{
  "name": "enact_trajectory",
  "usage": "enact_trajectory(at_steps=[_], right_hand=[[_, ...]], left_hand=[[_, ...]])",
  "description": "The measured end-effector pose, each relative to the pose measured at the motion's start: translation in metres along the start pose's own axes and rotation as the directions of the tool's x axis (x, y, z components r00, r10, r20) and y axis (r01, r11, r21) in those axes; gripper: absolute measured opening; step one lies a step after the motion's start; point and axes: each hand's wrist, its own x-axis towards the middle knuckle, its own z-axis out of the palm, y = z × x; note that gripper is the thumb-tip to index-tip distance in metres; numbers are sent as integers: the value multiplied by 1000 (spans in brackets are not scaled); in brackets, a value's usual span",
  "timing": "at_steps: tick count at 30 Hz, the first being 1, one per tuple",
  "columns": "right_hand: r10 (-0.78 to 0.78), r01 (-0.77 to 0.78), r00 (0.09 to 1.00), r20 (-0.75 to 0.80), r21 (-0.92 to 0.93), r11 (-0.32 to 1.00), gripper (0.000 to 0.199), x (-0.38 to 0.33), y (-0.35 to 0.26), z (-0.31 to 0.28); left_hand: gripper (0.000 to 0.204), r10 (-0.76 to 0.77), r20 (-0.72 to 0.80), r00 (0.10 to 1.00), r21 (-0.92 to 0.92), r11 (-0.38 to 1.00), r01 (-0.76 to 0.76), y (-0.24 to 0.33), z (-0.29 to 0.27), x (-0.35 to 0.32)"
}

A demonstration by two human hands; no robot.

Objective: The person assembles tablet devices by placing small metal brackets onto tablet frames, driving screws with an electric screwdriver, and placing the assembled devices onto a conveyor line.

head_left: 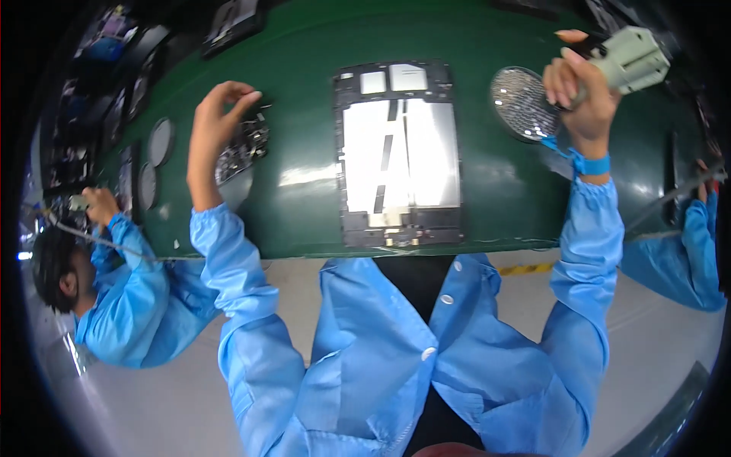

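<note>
In front of me an opened tablet body point(362, 156), with silver plates and a dark frame, lies flat on the green tabletop. My right hand point(586, 95) is wrapped around a pale green electric screwdriver point(640, 61), raised at the right. Beside that hand is a round dish point(496, 114) holding many small shiny pieces. On the left, my left hand point(217, 126) is closed in a pinch over a heap of small dark parts point(251, 141) in a round dish point(237, 192). Whatever its fingertips hold is too small to make out. A blue band point(592, 165) circles my right wrist.
The green table point(304, 221) ends just in front of my body. Two round dishes point(161, 142) stand farther left. A co-worker point(133, 305) in blue sits at the left, and another person's sleeve point(699, 232) shows at the right. A dark device point(232, 27) lies at the back.
</note>
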Motion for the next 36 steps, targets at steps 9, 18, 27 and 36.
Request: enact_trajectory(at_steps=[9, 18, 27, 36], right_hand=[[-24, 26, 999, 27, -68, 997, 29, 0, 5, 12], [-9, 10, 1000, 18, -72, 997, 28, -1, 4, 14], [23, -23, 1000, 15, 3, 1000, 29, -2, 2, 11], [-30, 32, 998, 52, -38, 999, 29, -3, 1, 4]], left_hand=[[25, -153, 237, 959, 77, 987, 138, 4, -8, 12], [18, 136, 75, 988, -369, 924, -99, 77, 22, 23], [14, 202, 42, 979, -285, 941, -182, 86, 55, 35], [14, 244, -25, 969, -179, 953, -244, 90, 66, 34]])
